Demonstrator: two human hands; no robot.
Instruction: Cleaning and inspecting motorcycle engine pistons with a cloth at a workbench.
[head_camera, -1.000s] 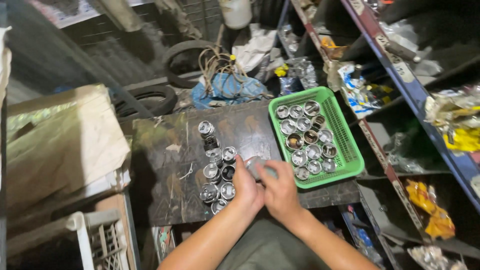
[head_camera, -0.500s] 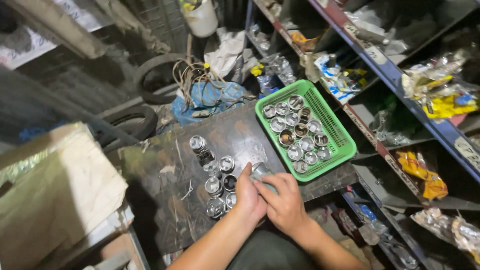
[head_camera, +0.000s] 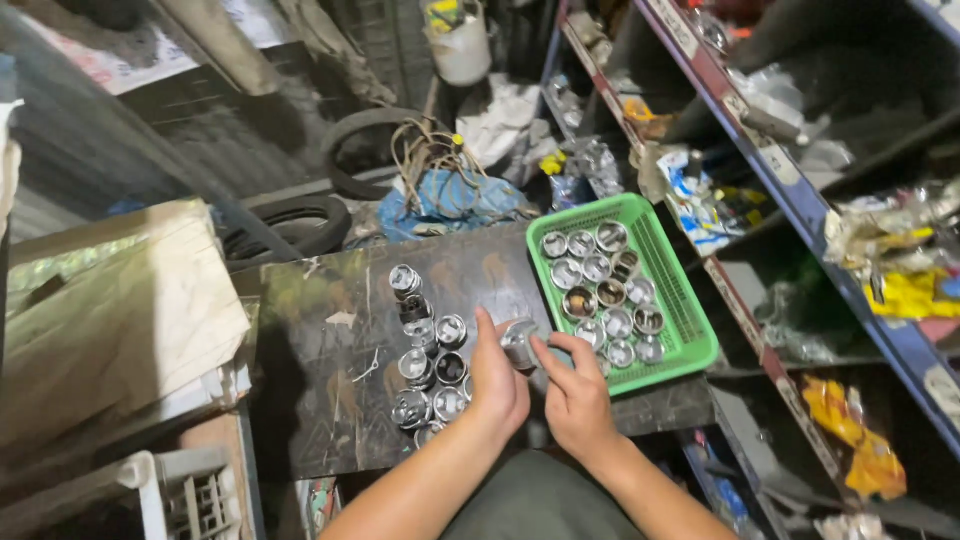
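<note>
Beside the green tray (head_camera: 690, 330), both hands (head_camera: 540, 385) gripping one metal socket (head_camera: 518, 342).

Left hand (head_camera: 497, 385) and right hand (head_camera: 575, 395) side by side, fingers pinched together, forearms bare.

Eleven sockets (head_camera: 597, 290) sit in one green basket (head_camera: 690, 335) at three o'clock. Roughly eight more (head_camera: 428, 350) stand at nine o'clock, one socket (head_camera: 519, 343) held between two hands (head_camera: 540, 385).
</note>
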